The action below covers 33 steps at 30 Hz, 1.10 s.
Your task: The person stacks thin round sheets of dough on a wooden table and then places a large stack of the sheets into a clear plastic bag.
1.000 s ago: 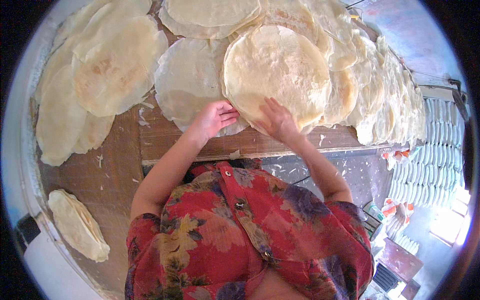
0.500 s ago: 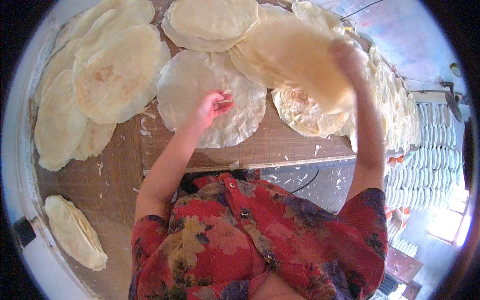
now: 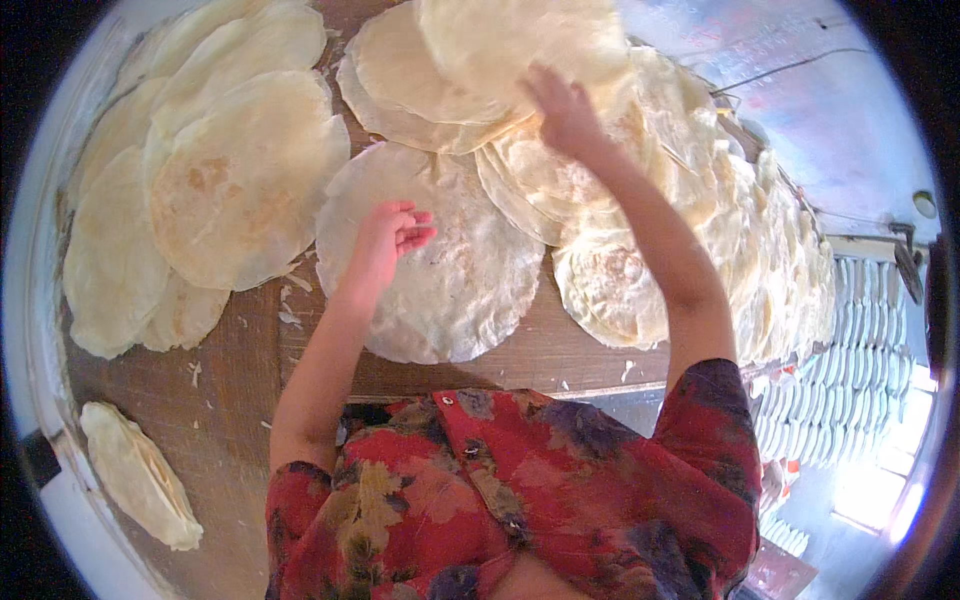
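Observation:
A round, pale flatbread [image 3: 460,285] lies on the brown wooden table in front of me. Over its left part hovers my left hand [image 3: 388,243], fingers loosely curled and a little apart, with nothing in them. My right hand [image 3: 568,112] reaches to the far middle, fingers spread at the near edge of a large thin flatbread [image 3: 520,40]. That sheet overlaps a stack of flatbreads [image 3: 395,75] at the far centre. Whether the fingertips touch it, I cannot tell for the blur. Another browned flatbread [image 3: 610,285] lies to the right of the near one.
Overlapping flatbreads [image 3: 240,180] cover the far left, and a long heap [image 3: 770,260] runs along the right. A folded stack [image 3: 140,475] lies at the near left. Pale crumbs dot the wooden table [image 3: 245,400]. White curved pieces [image 3: 830,350] stand in rows beyond the right side.
My right hand has moved left with the thin flatbread, which has gone from the right to the far centre. My fingers now spread at its edge. The left hand has shifted slightly left.

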{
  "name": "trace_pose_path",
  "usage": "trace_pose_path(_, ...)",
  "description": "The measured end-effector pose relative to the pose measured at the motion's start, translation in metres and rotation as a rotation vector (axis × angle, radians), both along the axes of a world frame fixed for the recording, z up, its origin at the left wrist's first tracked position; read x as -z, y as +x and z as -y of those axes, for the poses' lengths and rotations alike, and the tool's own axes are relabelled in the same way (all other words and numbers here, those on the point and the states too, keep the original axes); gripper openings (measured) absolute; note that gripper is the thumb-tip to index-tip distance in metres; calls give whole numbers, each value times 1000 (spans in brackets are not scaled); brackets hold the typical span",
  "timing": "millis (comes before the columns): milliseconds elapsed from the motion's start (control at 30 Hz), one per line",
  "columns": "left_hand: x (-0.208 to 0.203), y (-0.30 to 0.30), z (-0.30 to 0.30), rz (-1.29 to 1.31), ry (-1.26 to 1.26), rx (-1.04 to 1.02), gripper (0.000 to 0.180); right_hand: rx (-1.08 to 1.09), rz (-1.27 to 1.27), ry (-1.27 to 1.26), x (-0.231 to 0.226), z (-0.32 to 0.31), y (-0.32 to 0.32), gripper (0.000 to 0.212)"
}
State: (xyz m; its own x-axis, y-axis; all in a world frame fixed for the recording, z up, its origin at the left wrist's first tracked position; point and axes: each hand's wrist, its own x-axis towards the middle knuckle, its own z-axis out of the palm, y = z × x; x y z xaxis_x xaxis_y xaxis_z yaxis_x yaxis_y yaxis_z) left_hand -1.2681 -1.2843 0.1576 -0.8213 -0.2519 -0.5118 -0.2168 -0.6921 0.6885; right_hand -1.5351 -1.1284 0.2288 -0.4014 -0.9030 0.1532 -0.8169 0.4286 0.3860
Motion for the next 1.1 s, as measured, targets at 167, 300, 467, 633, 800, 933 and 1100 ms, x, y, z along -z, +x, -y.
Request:
trace_pose_path(167,-14,54,12,105,-50,-88,37,-117,197,-31,95,7,-36,61)
trace_pose_path(300,-15,112,26,163,-121,-233,29,-265,85,-129,94,34,-50,50)
trace_pose_path(467,-31,140,38,120,-86,-372,26,92,335,126,57,82,-70,34)
trace_pose_path(633,-37,167,74,53,-165,-566,29,130,293,-303,-71,124,-142,29)
trace_pose_path(800,-33,194,98,56,-199,-815,30,-63,-188,-312,-213,182,11,23)
trace_pose_path(933,-18,193,106,73,-144,-1019,30,-349,-55,-356,-187,198,151,16)
trace_pose_path(1100,-2,200,129,32,-20,-901,38,-463,493,-80,-18,247,277,18)
